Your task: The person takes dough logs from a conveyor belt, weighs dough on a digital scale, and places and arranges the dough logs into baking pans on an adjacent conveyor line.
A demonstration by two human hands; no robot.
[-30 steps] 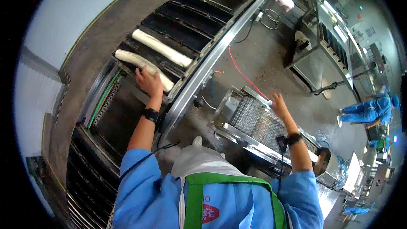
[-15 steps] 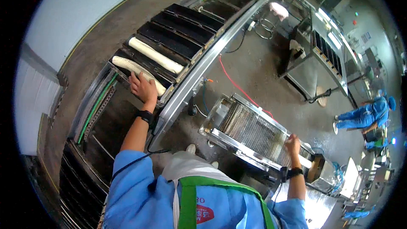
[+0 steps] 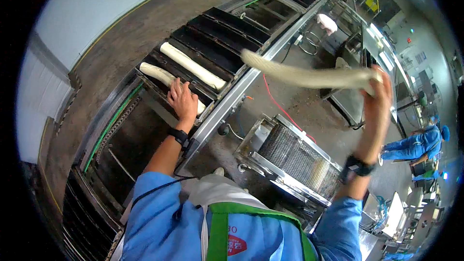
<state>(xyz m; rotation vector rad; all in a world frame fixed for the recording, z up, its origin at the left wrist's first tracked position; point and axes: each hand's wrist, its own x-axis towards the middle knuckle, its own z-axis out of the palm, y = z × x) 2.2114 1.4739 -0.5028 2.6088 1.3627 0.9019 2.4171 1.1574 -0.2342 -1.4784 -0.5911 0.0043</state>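
A long pale dough roll (image 3: 309,75), blurred by motion, hangs in the air over the floor, with my right hand (image 3: 378,92) closed around its right end. My left hand (image 3: 183,100) lies with fingers spread on a second dough roll (image 3: 155,72) in the nearest black baking mould (image 3: 166,87), covering its middle. One more dough roll (image 3: 193,66) rests lengthwise in the adjoining compartment, untouched.
Further black moulds (image 3: 208,38) line the conveyor, which has a metal side rail (image 3: 237,94). A wire-mesh belt machine (image 3: 295,150) stands below my right arm. A red hose (image 3: 273,96) crosses the floor. A co-worker in blue (image 3: 411,142) stands at the far right.
My right hand has risen from beside the mesh belt and now carries a dough roll. My left hand stays on the dough in the mould; the view has shifted slightly.
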